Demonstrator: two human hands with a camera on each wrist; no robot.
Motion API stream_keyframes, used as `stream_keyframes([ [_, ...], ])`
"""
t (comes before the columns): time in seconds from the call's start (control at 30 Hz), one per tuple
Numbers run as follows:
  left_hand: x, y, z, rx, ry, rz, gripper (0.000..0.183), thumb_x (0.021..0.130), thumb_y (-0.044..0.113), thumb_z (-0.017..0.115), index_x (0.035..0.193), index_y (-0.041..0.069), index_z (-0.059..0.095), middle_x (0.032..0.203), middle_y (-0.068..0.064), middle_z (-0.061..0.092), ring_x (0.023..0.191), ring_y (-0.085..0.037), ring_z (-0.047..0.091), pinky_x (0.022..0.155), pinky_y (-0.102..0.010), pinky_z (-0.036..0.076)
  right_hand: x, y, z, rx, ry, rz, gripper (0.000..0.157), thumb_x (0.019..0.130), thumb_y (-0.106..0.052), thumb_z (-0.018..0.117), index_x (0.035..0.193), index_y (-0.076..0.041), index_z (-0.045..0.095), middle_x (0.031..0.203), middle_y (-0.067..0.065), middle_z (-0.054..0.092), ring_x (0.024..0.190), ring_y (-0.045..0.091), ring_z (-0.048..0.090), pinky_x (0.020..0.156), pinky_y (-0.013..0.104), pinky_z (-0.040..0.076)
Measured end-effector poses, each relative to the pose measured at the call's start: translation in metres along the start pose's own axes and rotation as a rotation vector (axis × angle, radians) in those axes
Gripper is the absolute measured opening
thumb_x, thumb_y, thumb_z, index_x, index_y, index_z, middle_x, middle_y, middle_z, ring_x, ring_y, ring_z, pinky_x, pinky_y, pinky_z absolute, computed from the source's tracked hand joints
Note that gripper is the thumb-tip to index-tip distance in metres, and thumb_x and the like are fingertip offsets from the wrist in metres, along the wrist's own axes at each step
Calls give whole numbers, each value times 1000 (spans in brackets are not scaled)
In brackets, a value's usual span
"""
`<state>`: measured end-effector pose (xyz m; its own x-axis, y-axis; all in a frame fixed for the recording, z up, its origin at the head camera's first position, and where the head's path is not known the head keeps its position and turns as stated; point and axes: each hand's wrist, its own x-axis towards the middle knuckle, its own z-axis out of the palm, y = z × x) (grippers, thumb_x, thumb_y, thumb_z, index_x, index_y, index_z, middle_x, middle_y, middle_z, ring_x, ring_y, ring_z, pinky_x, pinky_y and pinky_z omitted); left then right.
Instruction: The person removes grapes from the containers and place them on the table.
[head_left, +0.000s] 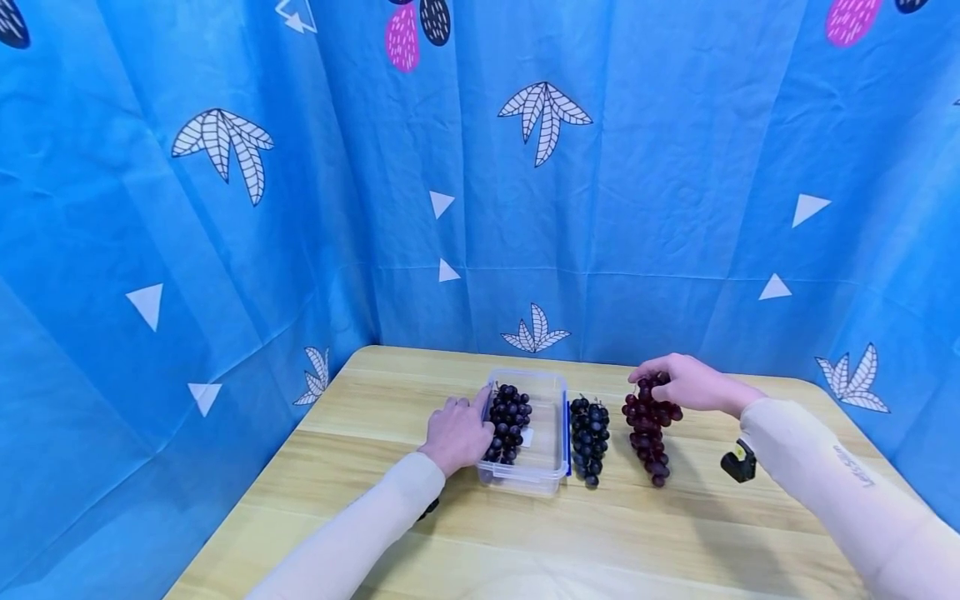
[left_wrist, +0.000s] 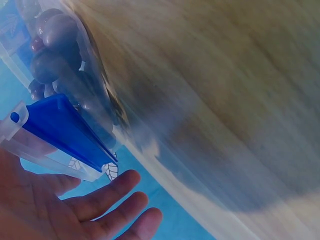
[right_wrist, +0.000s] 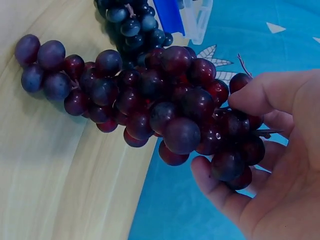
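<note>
In the head view my right hand (head_left: 678, 381) grips the stem end of a dark red bunch of grapes (head_left: 648, 433). Thumb and fingers close round its upper grapes in the right wrist view, where the bunch (right_wrist: 150, 100) stretches away to the left. My left hand (head_left: 459, 433) rests against the left side of a clear plastic box (head_left: 547, 475), fingers fairly straight at its rim. Inside that box, along the left wall, lies a black bunch of grapes (head_left: 508, 421). Another black bunch (head_left: 590, 437) lies on the table between the box and the red grapes.
A light wooden table (head_left: 360, 500) carries everything. Blue clips (left_wrist: 65, 130) are on the box's sides. Behind the table and at its sides hangs a blue patterned curtain (head_left: 660, 167).
</note>
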<state>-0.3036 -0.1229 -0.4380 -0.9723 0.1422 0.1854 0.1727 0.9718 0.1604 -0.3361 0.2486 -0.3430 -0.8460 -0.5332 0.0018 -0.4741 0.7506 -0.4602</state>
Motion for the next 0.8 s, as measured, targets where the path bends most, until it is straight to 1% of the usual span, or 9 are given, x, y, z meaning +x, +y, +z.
stream_keyframes([
  [0.03,0,0,0,-1,1,0,63,87,36,46,147,24,27,111,-14,60,104,-30,52,73,-48,47,2,1,0,1,-1,-1,39,83,-3,54,120,-15,61,124,12,58,100,26,53,74,36,43],
  [0.07,0,0,0,-4,2,1,63,87,36,46,147,24,27,112,-14,60,104,-30,52,74,-48,47,5,2,1,8,2,13,40,83,-3,54,120,-16,61,124,11,58,97,28,54,75,37,43],
  [0.13,0,-1,0,-7,1,1,63,87,36,46,147,24,26,112,-14,59,105,-30,52,75,-48,47,10,6,1,6,8,17,40,82,-2,54,120,-14,61,124,12,58,100,28,55,75,37,43],
  [0.23,1,-1,1,-8,-4,1,64,88,37,45,147,25,26,115,-14,59,108,-31,51,77,-49,46,18,12,3,11,12,28,41,82,-1,53,120,-14,61,124,13,58,100,29,55,75,38,43],
  [0.3,1,-1,1,-5,-10,0,64,88,37,45,147,25,25,115,-14,58,109,-31,50,78,-49,46,23,16,5,8,16,36,41,82,-1,53,119,-14,62,124,13,58,110,30,53,78,39,43],
  [0.4,1,-1,2,0,-15,-3,64,88,38,44,147,25,24,117,-15,58,110,-31,50,80,-50,46,29,21,8,-1,19,39,40,82,0,53,119,-12,62,124,14,58,118,37,48,87,47,44],
  [0.57,0,-1,1,3,-7,-4,64,88,39,44,147,24,25,118,-16,58,110,-32,50,80,-50,46,38,25,13,-17,37,47,39,83,2,52,119,-9,62,125,19,56,119,41,45,89,51,42],
  [0.73,0,-1,1,15,0,-2,64,88,40,44,147,25,25,118,-15,58,109,-31,51,79,-49,46,46,31,18,-45,53,54,39,83,3,49,119,-7,62,124,20,56,116,39,48,84,46,44],
  [0.8,1,-2,2,15,1,1,64,88,39,44,147,26,24,118,-14,58,110,-31,50,79,-50,46,49,34,20,-55,58,58,39,83,3,48,118,-7,62,123,20,57,109,35,53,79,42,45],
])
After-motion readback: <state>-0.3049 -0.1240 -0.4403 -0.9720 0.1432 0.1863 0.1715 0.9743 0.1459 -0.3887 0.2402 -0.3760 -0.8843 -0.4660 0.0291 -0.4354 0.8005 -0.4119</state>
